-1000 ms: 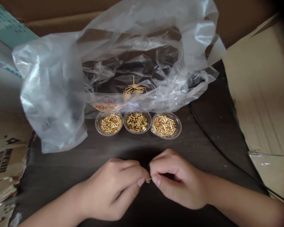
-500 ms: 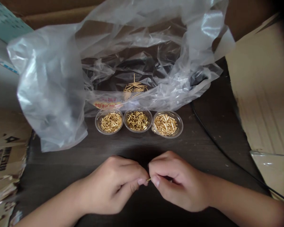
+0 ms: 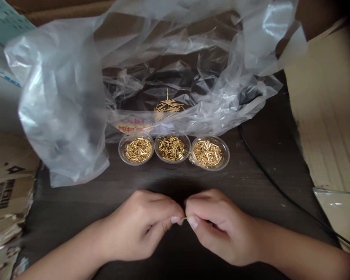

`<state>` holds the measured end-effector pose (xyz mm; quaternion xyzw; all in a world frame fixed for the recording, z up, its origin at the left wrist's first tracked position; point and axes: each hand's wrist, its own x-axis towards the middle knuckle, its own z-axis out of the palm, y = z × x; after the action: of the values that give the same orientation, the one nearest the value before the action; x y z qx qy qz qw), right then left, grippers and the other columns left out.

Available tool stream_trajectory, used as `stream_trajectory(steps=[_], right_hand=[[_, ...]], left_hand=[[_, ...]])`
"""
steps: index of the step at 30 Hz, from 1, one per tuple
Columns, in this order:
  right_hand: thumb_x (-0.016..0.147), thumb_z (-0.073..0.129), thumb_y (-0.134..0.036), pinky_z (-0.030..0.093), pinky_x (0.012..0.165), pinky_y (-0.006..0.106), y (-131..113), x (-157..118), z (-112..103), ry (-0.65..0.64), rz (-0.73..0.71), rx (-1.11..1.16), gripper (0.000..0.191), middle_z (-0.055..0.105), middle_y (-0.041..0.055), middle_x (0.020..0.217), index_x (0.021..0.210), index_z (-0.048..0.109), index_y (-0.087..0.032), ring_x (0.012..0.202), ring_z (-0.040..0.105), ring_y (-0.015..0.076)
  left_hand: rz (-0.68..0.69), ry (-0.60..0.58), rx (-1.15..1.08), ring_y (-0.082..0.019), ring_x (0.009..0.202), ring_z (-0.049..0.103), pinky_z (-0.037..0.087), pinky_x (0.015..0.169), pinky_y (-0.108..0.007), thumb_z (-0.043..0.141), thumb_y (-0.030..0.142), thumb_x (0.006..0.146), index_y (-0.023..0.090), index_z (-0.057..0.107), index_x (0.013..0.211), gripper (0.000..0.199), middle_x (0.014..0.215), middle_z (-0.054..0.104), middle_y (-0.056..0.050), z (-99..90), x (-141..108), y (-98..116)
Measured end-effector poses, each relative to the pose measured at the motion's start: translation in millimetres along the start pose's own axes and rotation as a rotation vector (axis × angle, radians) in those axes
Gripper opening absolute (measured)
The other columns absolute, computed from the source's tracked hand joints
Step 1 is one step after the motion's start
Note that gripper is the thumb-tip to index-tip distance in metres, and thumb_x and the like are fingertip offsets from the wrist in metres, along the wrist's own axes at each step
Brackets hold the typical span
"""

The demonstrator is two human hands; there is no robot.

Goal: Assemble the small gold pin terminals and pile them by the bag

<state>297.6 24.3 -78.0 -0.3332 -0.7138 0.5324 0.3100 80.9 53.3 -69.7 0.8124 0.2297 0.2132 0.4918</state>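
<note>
My left hand (image 3: 151, 225) and my right hand (image 3: 221, 227) meet low in the middle of the view, each pinched between thumb and forefinger. A thin gold-coloured metal pin (image 3: 184, 218) spans the small gap between the fingertips, one end in each pinch; most of it is hidden. Beyond the hands stand three clear round cups in a row. The left cup (image 3: 121, 154) and right cup (image 3: 226, 157) contain many small gold pins. Shorter, darker gold tube-like pieces fill the middle cup (image 3: 188, 149).
Behind the cups a large clear plastic bag (image 3: 61, 101) spreads open, with longer gold pins (image 3: 169, 105) lying in it. A black cable (image 3: 268, 175) crosses the dark table (image 3: 76, 217) at right. Cardboard (image 3: 321, 116) borders the right side, a printed box (image 3: 6, 190) the left.
The camera view has shifted slightly. My fingertips have drawn a little apart, showing slightly more of the pin between them; both pinches hold.
</note>
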Motion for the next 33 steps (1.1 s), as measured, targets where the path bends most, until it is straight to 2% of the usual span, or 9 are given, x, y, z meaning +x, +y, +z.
stream_trajectory(steps=[9,18,22,28,33], right_hand=[[0.092,0.045,-0.012,0.027,0.052,0.021,1.4,-0.1,4.6,0.078,-0.013,-0.011,0.026,0.036,-0.0069,0.059,0.069,0.035,-0.02,0.052,0.035,0.0058],[0.09,0.049,-0.012,0.03,0.051,0.021,-3.0,-0.1,5.2,0.051,-0.014,-0.014,0.021,0.039,-0.0064,0.061,0.072,0.043,-0.019,0.053,0.038,0.0065],[0.09,0.048,-0.011,0.029,0.05,0.021,-4.3,1.0,4.0,0.047,-0.022,-0.011,0.021,0.038,-0.0064,0.061,0.071,0.042,-0.019,0.052,0.037,0.0062],[0.092,0.045,-0.012,0.028,0.052,0.024,0.0,-1.0,6.6,0.043,-0.026,-0.084,0.024,0.038,-0.0057,0.061,0.07,0.041,-0.019,0.053,0.037,0.0072],[0.094,0.045,-0.015,0.028,0.054,0.025,1.5,-3.9,10.3,0.062,-0.028,-0.126,0.026,0.04,-0.0051,0.061,0.069,0.04,-0.019,0.054,0.039,0.0082]], left_hand=[[-0.034,0.027,0.036,-0.012,0.058,0.053,0.042,0.056,-0.024,0.048,0.005,0.094,0.014,0.06,0.085,0.017,0.068,0.059,0.0,-1.5,2.7,6.4],[-0.018,0.073,0.017,-0.011,0.057,0.05,0.039,0.052,-0.022,0.051,0.004,0.091,0.014,0.06,0.084,0.015,0.067,0.057,0.0,-2.2,4.5,8.8],[-0.001,0.095,0.026,-0.01,0.056,0.048,0.039,0.052,-0.022,0.051,0.002,0.089,0.013,0.06,0.084,0.016,0.066,0.055,0.001,-2.3,4.7,9.5],[0.025,0.096,0.132,-0.012,0.055,0.046,0.037,0.051,-0.027,0.05,0.006,0.09,0.013,0.06,0.084,0.014,0.066,0.053,0.0,2.3,2.3,7.3],[0.052,0.048,0.308,-0.015,0.056,0.047,0.037,0.051,-0.031,0.05,0.011,0.096,0.013,0.063,0.086,0.016,0.068,0.054,-0.001,4.6,-1.9,6.0]])
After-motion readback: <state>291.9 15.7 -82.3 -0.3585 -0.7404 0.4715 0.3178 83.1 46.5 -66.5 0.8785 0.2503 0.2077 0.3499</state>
